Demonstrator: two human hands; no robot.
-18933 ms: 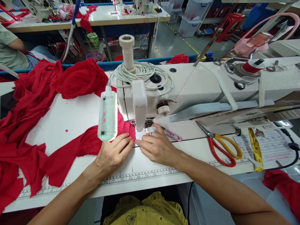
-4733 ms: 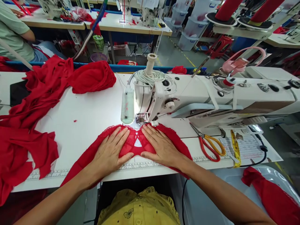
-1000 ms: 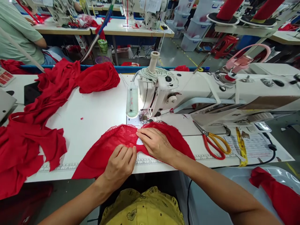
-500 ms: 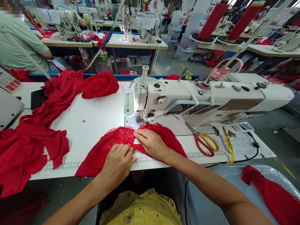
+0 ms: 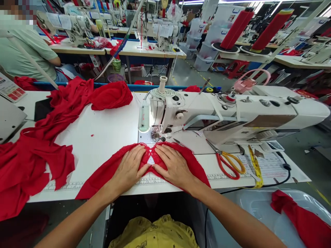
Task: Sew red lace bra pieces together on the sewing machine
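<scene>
A red lace-edged fabric piece (image 5: 103,177) lies across the front of the white sewing table, its two wings meeting at a narrow middle. My left hand (image 5: 130,167) rests flat on the left wing, fingers stretched toward the lace edge. On the right wing lies my right hand (image 5: 173,165), also flat with fingers extended. Both thumbs come close together at the middle, where small lace crossings show over the white surface. Just behind the fabric is the presser foot (image 5: 155,136) of the white sewing machine (image 5: 232,113); the fabric is in front of it.
Orange-and-red-handled scissors (image 5: 227,162) and a yellow tape measure (image 5: 255,167) lie at the right. A heap of red fabric (image 5: 38,148) covers the left side. A plastic bin (image 5: 248,206) with red cloth stands lower right. Another person (image 5: 31,55) sits at the upper left.
My left hand has gone from curled fingers near the middle to flat on the left wing. My right hand has spread on the right wing, and the middle now lies open to view.
</scene>
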